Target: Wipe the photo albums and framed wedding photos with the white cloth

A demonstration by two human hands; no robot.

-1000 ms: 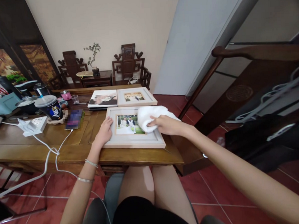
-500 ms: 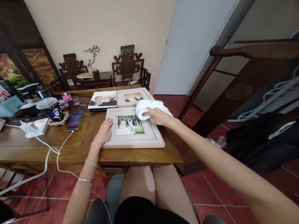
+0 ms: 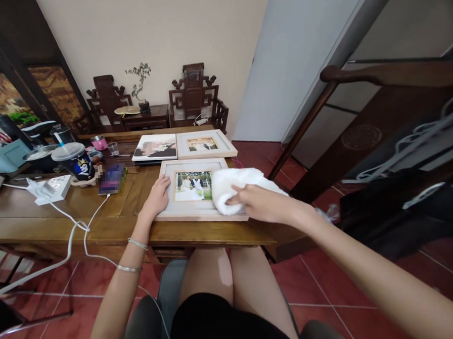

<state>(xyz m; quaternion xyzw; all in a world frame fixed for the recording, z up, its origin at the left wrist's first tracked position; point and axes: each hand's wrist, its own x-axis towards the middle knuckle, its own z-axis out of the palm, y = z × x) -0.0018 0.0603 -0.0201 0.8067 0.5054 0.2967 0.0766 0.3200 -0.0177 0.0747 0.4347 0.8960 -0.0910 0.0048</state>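
Observation:
A pale framed photo (image 3: 186, 211) lies flat near the front edge of the wooden table (image 3: 62, 218). My left hand (image 3: 156, 197) rests on the frame's left border, fingers spread flat on it. My right hand (image 3: 259, 203) grips a white cloth (image 3: 235, 185) and presses it on the frame's right side, near the lower right corner. The cloth covers that part of the frame and the right edge of the picture.
Behind lie a second framed photo (image 3: 205, 144) and a photo album (image 3: 155, 148). To the left stand a dark lidded cup (image 3: 74, 161), a phone (image 3: 112, 178), a white power strip (image 3: 50, 189) with cables. A dark wooden chair (image 3: 380, 131) stands close at the right.
My right hand has drawn the cloth from the frame's upper right corner down toward its lower right corner. My left hand has stayed on the left border.

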